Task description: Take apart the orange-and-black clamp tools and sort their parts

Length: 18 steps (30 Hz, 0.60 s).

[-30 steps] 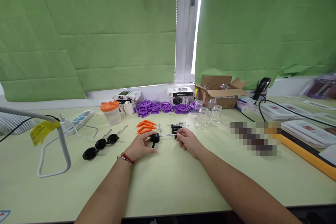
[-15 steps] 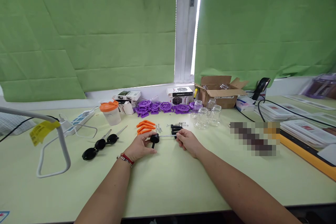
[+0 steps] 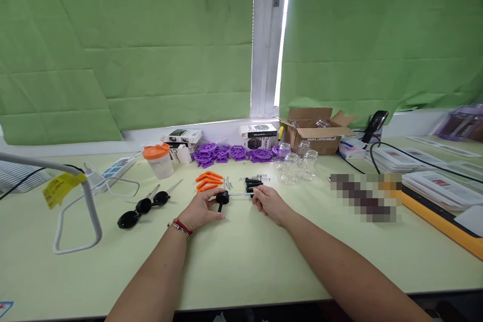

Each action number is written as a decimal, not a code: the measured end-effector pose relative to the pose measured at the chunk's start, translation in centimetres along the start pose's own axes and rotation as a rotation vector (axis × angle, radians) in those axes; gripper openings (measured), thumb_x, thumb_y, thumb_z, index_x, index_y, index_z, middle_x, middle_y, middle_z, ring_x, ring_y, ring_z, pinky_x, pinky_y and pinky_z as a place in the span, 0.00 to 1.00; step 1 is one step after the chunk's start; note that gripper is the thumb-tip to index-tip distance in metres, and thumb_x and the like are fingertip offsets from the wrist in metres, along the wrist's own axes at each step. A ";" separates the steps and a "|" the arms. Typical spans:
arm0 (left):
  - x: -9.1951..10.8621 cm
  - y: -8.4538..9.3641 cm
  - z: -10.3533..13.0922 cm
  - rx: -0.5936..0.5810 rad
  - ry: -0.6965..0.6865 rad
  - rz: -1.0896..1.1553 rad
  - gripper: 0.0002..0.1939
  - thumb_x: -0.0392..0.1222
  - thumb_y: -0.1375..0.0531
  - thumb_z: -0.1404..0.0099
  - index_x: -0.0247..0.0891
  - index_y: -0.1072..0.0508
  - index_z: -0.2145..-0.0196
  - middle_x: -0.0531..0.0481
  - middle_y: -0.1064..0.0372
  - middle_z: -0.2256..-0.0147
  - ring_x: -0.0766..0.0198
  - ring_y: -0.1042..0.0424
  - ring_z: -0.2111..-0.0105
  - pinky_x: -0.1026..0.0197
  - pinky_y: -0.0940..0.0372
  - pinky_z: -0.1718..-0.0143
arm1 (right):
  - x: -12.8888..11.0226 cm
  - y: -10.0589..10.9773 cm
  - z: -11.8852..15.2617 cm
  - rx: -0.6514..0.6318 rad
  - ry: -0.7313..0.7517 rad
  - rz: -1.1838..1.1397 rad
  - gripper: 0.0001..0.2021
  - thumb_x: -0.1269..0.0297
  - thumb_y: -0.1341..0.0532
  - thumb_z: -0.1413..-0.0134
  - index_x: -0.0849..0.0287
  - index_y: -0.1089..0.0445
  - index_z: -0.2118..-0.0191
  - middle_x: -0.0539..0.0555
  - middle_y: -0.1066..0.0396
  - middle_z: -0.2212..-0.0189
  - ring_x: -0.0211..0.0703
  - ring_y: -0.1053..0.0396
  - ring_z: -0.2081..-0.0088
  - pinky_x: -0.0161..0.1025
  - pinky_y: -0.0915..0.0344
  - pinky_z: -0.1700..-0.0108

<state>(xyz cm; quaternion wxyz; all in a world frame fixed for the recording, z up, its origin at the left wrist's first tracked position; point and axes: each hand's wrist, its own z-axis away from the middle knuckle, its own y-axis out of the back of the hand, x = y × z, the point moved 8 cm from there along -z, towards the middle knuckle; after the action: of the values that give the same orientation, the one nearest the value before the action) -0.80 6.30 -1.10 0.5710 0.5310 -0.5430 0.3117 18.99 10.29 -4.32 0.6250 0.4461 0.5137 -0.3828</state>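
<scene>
My left hand [image 3: 202, 210] holds a round black part [image 3: 222, 197] with a short black stem pointing down. A thin metal rod [image 3: 240, 194] runs level from that part to my right hand [image 3: 269, 203], whose fingers are pinched on its far end. Orange clips [image 3: 209, 181] and small metal pins [image 3: 228, 183] lie just beyond my left hand. Black handles [image 3: 253, 184] and springs [image 3: 261, 177] are beyond the rod, near my right fingertips. Three black round pieces with metal shafts [image 3: 144, 206] lie to the left.
Purple rings [image 3: 237, 153], glass jars [image 3: 290, 167] and an open cardboard box [image 3: 315, 133] line the back. An orange-lidded cup [image 3: 158, 161], a power strip [image 3: 116, 171] and a white metal frame [image 3: 90, 211] are left. Paper stacks [image 3: 441, 188] lie right.
</scene>
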 end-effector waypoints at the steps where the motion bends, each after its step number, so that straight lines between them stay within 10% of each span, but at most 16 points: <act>1: 0.0 0.0 0.0 0.001 -0.003 -0.003 0.37 0.38 0.28 0.60 0.41 0.30 0.50 0.43 0.35 0.48 0.52 0.35 0.48 0.45 0.47 0.41 | 0.0 0.0 0.0 -0.002 -0.002 -0.001 0.15 0.55 0.50 0.43 0.58 0.38 0.75 0.45 0.42 0.88 0.31 0.48 0.86 0.30 0.52 0.84; 18: -0.2 -0.1 0.0 -0.006 0.001 0.023 0.37 0.38 0.27 0.60 0.42 0.30 0.50 0.42 0.35 0.47 0.50 0.36 0.47 0.43 0.46 0.41 | 0.2 -0.1 -0.1 0.005 -0.020 -0.004 0.16 0.55 0.50 0.43 0.58 0.39 0.76 0.45 0.43 0.88 0.31 0.49 0.86 0.30 0.53 0.84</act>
<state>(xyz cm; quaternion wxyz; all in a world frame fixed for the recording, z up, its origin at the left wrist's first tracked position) -0.78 6.32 -1.32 0.5691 0.5231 -0.5496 0.3169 18.95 10.32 -4.55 0.6282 0.4429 0.5074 -0.3895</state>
